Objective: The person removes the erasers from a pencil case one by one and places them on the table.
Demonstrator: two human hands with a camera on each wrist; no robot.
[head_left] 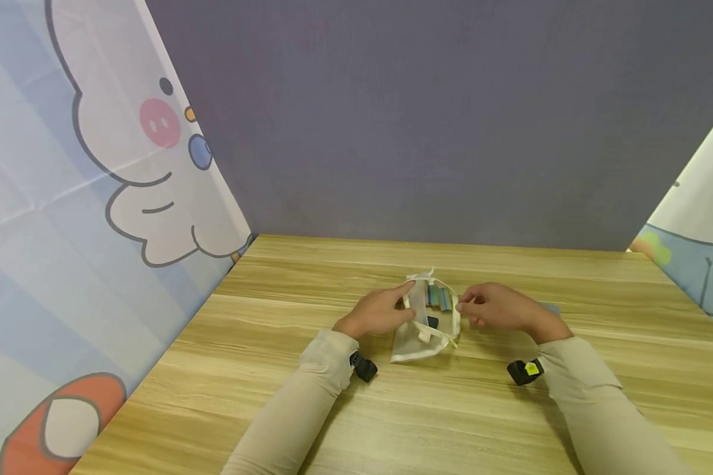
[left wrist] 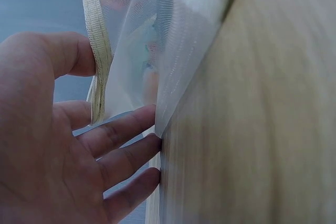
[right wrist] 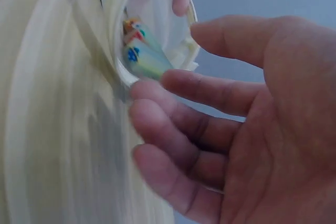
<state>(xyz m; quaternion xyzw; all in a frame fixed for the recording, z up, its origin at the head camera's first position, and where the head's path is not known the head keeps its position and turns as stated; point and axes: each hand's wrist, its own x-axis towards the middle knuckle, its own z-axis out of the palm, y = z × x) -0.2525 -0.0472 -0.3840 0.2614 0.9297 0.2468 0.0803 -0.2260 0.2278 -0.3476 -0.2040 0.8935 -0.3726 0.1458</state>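
Note:
A translucent mesh pouch (head_left: 408, 344) with a cream zipper edge (left wrist: 96, 30) lies with its mouth spread wide on the table. My left hand (head_left: 379, 311) pinches that edge between thumb and forefinger, its other fingertips against the mesh low down. Inside show several small blue-and-green pieces (head_left: 438, 297) and a dark item (head_left: 432, 322). The right wrist view shows a pale, colourfully patterned piece (right wrist: 144, 53) within the mouth. Right at the pouch's right rim is my right hand (head_left: 502, 307), its fingers loosely bent and holding nothing visible.
The wooden table (head_left: 285, 277) meets a grey panel (head_left: 422, 132) at its far edge. A small bluish flat thing (head_left: 550, 308) lies just beyond my right wrist. Cartoon-printed cloth (head_left: 95, 218) hangs along the left side, with more on the right.

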